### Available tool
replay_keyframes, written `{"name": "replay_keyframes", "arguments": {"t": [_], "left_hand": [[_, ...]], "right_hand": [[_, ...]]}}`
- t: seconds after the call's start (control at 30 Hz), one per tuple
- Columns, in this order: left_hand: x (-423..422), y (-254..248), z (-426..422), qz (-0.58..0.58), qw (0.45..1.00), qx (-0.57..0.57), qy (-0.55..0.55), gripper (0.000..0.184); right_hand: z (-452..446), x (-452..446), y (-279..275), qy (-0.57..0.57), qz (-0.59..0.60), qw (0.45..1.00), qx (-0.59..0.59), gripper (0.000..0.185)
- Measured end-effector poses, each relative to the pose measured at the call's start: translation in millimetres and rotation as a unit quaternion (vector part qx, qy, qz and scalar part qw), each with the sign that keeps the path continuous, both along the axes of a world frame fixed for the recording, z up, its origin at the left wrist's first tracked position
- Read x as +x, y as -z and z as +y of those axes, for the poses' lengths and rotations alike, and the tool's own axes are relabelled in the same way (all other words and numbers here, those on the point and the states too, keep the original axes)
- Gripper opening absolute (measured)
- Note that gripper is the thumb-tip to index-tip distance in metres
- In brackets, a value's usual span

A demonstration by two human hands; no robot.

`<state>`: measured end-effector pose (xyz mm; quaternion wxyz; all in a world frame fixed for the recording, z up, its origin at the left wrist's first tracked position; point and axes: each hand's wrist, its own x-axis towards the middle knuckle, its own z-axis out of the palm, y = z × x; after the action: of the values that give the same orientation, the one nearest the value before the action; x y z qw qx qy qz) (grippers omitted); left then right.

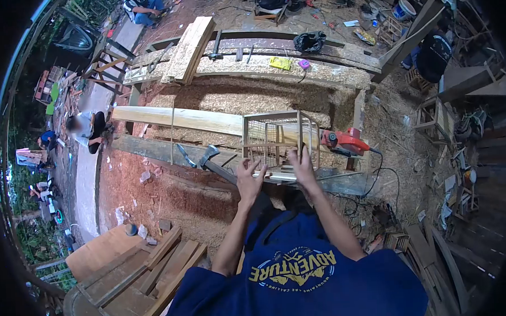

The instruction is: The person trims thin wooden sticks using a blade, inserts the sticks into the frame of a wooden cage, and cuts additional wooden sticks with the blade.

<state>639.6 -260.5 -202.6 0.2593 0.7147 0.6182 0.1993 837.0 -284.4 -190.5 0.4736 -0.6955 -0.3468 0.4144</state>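
A small wooden-framed cage with wire mesh stands on the bench right in front of me. My left hand is at its near left corner, thumb and fingers apart and curved. At the near right side is my right hand, its thumb and index finger spread beside an upright of the frame. Between both hands runs a thin pale wooden strip along the cage's near edge. Whether the fingertips press on the frame is hard to make out.
A red electric planer with a cord lies right of the cage. An adze-like tool rests to the left, by a long plank. Boards are stacked on the far bench. Shavings cover the ground. Other people sit farther off.
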Motion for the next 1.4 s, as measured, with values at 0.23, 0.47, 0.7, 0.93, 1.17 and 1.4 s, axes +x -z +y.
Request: {"name": "replay_keyframes", "arguments": {"t": [0.23, 0.47, 0.7, 0.93, 1.17, 1.4], "left_hand": [[0.1, 48.1, 29.2, -0.081, 0.973, -0.102, -0.191, 0.067], [-27.9, 35.6, 48.0, -0.324, 0.932, -0.072, -0.144, 0.043], [-62.9, 57.7, 58.2, -0.245, 0.966, -0.06, -0.047, 0.042], [-102.2, 43.5, 58.4, -0.378, 0.901, -0.212, -0.003, 0.044], [-206.1, 53.6, 93.7, -0.429, 0.861, -0.267, 0.047, 0.04], [-379.1, 89.4, 116.1, -0.456, 0.868, -0.195, -0.006, 0.029]], "right_hand": [[-14.2, -1.3, 21.9, -0.004, -0.087, 0.995, -0.049, 0.065], [-3.5, -0.7, 31.6, 0.072, -0.071, 0.993, 0.064, 0.043], [-15.6, -19.9, 137.7, 0.064, -0.089, 0.993, 0.037, 0.033], [-15.1, -42.1, 74.6, 0.11, -0.202, 0.969, -0.088, 0.058], [5.9, -147.1, 3.2, 0.14, -0.483, 0.861, -0.072, 0.068], [78.2, -356.6, -13.2, -0.011, -0.493, 0.87, 0.018, 0.056]]}}
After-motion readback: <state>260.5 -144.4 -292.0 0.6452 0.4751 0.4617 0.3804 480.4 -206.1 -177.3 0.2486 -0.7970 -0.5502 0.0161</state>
